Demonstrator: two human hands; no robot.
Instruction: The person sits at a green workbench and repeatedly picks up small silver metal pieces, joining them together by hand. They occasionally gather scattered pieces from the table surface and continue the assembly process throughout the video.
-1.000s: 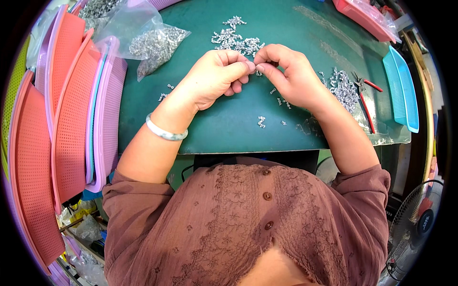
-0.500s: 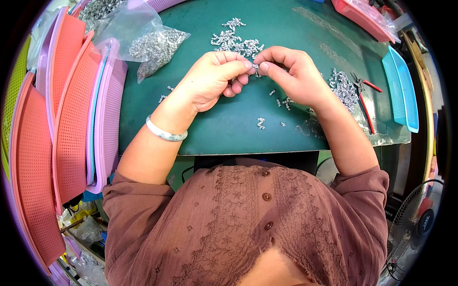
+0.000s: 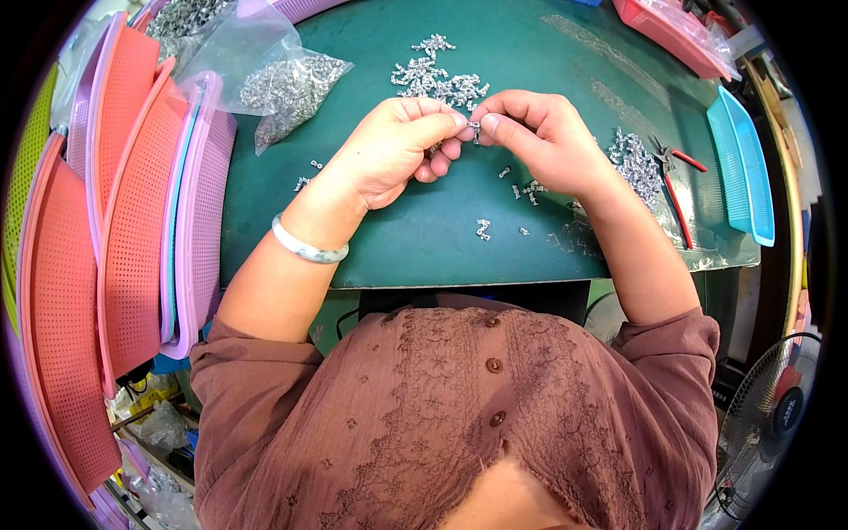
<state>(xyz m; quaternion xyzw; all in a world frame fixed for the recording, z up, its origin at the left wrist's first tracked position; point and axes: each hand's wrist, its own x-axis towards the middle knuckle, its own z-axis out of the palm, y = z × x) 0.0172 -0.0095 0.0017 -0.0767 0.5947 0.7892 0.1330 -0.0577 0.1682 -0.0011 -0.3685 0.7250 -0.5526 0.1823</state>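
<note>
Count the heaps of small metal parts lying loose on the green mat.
2: one heap beyond both hands, one heap right of the right hand. More fill a clear bag at left; scattered singles not counted.

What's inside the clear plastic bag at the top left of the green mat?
The clear plastic bag holds a heap of small silvery metal parts, like those loose on the green mat. Anything beneath the heap is covered.

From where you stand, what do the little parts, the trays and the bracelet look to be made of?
The little parts: likely metal, silvery and glinting. The trays: seemingly plastic, matte pink and coral with fine perforations. The bracelet: possibly jade or glass, pale, smooth and glossy.
</note>
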